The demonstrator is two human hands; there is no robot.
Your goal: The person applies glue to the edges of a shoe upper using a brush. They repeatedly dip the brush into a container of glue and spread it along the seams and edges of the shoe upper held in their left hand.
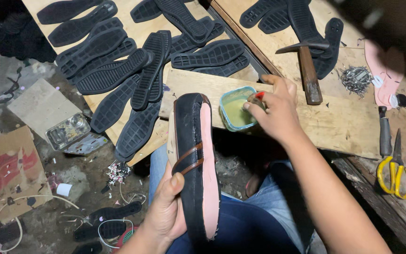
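Left hand grips a lasted shoe — right hand pinches a brush over the glue tub.

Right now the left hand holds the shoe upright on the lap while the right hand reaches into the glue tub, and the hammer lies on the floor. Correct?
Not quite: the hammer lies on the wooden workboard, not the floor. The head view shows the left hand holding the shoe and the right hand at the glue tub.

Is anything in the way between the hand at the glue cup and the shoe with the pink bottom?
Nothing visible: the right hand is at the teal glue cup, right beside the black pink-bottomed shoe gripped by the left hand.
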